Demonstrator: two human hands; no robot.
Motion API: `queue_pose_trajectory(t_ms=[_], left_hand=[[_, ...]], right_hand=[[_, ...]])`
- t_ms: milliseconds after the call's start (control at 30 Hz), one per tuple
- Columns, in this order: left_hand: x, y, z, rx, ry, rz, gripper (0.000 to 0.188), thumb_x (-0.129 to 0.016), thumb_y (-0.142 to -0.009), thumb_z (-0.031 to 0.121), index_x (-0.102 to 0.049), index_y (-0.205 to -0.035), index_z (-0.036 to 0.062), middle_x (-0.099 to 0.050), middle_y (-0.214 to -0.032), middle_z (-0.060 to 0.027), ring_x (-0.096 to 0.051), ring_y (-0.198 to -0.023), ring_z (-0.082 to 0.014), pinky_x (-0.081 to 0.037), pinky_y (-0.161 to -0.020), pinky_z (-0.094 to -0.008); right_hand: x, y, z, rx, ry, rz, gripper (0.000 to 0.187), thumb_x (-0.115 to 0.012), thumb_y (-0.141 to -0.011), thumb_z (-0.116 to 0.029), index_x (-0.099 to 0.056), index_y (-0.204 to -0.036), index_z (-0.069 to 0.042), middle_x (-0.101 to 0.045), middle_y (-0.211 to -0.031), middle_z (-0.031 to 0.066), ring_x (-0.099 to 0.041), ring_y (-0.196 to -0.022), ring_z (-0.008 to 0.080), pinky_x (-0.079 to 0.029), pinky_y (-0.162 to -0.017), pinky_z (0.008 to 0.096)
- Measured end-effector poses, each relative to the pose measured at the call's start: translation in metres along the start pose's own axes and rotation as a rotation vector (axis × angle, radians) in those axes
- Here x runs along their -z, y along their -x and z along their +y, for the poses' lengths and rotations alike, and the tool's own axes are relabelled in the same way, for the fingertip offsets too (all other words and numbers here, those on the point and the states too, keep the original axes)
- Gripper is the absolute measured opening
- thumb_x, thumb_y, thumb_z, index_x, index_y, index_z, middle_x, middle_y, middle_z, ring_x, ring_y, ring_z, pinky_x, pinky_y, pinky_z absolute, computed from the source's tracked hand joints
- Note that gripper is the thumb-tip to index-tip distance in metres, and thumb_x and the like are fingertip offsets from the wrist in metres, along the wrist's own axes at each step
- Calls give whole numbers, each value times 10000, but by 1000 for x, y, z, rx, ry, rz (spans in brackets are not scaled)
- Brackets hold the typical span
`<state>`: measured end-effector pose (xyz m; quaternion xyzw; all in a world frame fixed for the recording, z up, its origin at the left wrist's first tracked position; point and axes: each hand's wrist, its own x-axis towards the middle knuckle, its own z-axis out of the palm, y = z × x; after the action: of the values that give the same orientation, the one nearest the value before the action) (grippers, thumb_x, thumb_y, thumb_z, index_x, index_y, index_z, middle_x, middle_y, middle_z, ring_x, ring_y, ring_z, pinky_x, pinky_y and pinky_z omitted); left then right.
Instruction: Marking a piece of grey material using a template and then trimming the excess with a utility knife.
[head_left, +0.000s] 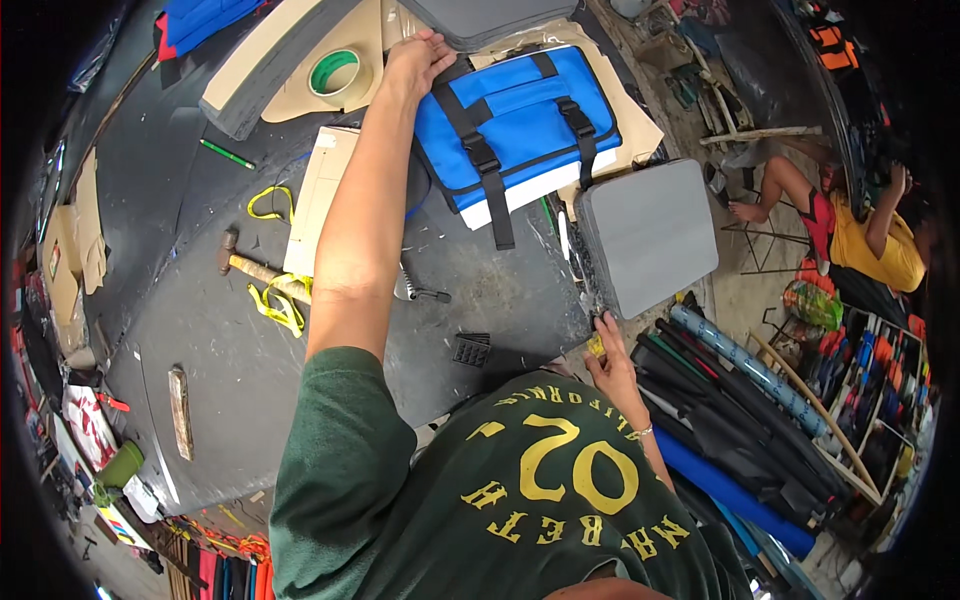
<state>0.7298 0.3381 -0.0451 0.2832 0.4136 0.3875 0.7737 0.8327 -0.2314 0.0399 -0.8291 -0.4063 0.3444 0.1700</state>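
Observation:
A blue bag (520,125) with black trim, two black straps and buckles lies on the dark worktable (480,290). Stretched far forward, my left hand (420,62) rests beside the bag's upper left corner, by a stack of grey panels (490,18). Its fingers are slightly bent and I see nothing held in them. My right hand (615,370) is at the table's near right edge, fingers apart, close to the lower corner of a grey padded panel (655,240). White and tan sheets (625,115) stick out from under the bag.
A tape roll (340,77) sits on tan board. To the left are a hammer (255,268), yellow-handled scissors (280,305), a green pencil (227,153) and a worn knife-like piece (180,413). Fabric rolls (740,400) stand at the right. Another person (870,240) sits beyond.

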Motion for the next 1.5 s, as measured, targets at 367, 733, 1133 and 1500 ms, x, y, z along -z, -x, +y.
queue_pose_trajectory(t_ms=[367,733,1133,1500], left_hand=[[6,3,-4,-28,-6,5,291,-372,-957,-93,-523,-1195,-23,-621,-1082,-128,-628,-937,-263,-595,-908,-434],[-2,4,-2,-19,-56,-14,254,-377,-1010,-31,-537,-1208,-39,-625,-1171,-178,-629,-1018,-299,-587,-948,-444],[11,-40,25,225,228,-109,422,-384,-894,-178,-468,-1294,-76,-596,-1252,-229,-601,-849,-266,-591,-775,-368],[36,-111,28,167,214,-264,941,-616,-943,539,-253,-1447,-167,-553,-1264,-286,-614,-1105,-385,-568,-953,-499]], right_hand=[[2,-2,-11,-59,-11,-19,686,-722,-894,-71,-450,-1523,-105,-375,-1625,111,-582,-759,151,-489,-649,258],[2,-2,-14,-90,11,-46,690,-717,-907,-106,-429,-1534,-96,-331,-1646,109,-599,-796,163,-500,-659,262],[1,-4,-17,-80,5,-40,694,-712,-903,-109,-424,-1534,-94,-323,-1649,107,-609,-804,188,-503,-657,281],[2,-3,-26,-139,-21,-31,677,-712,-899,-118,-447,-1521,-88,-347,-1637,107,-588,-717,187,-507,-661,294]])
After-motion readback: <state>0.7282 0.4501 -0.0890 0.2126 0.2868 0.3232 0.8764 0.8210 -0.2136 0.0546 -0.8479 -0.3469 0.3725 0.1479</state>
